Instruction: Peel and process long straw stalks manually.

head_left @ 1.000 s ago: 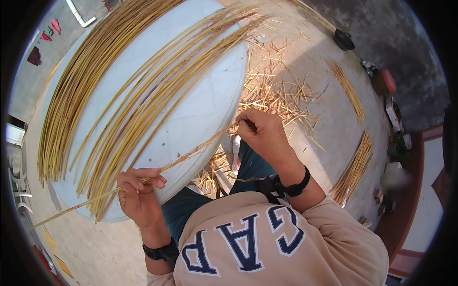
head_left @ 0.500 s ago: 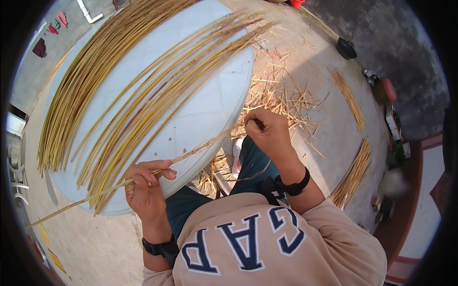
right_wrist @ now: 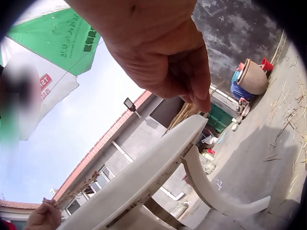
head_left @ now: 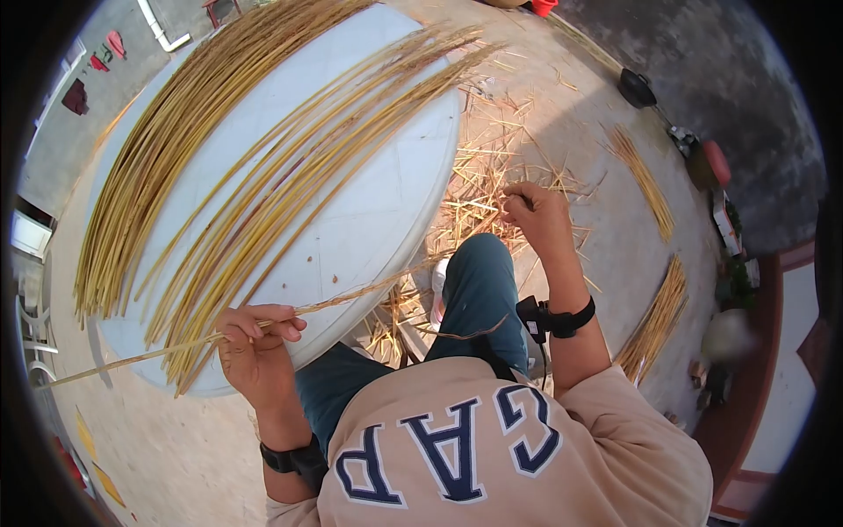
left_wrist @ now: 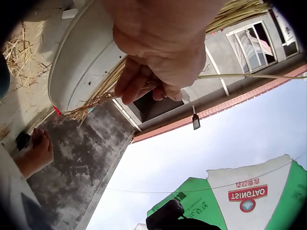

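Note:
My left hand pinches a long dry plant stalk between thumb and fingers, over the near edge of the white round table. Its bare pale end runs out to the left; the wispy seed head reaches across the table edge toward my right. My right hand is apart from the stalk, over the littered floor beyond my knee. Its fingers are curled together, and nothing shows between them in the right wrist view. On the table lie a loose row of stalks and a thick bundle.
Broken straw bits litter the floor right of the table. Two stalk bundles lie farther right, one nearer and one beyond. A black pan sits by the wall. A green and white umbrella stands overhead.
My right hand has drawn away from the stalk's seed-head end, to the right. My left hand keeps its hold on the stalk at nearly the same place.

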A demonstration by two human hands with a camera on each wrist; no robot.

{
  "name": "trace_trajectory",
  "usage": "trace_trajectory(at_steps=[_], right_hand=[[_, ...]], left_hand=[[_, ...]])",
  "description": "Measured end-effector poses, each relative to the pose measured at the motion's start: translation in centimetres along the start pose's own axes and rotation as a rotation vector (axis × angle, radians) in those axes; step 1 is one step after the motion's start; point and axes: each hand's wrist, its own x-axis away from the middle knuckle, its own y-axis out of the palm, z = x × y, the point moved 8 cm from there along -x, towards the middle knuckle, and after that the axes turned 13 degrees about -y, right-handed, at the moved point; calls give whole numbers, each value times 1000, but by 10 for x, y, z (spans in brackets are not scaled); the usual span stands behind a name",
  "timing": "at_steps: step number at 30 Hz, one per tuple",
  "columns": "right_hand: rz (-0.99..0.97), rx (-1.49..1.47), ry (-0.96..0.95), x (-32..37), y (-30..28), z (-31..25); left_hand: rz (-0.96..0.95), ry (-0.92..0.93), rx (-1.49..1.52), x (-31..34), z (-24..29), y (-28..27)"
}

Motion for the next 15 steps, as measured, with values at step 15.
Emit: trace_trajectory(at_steps=[15], right_hand=[[-514, -798, -158, 47, 42, -89]], left_hand=[[57, -93, 202, -12, -11, -15]])
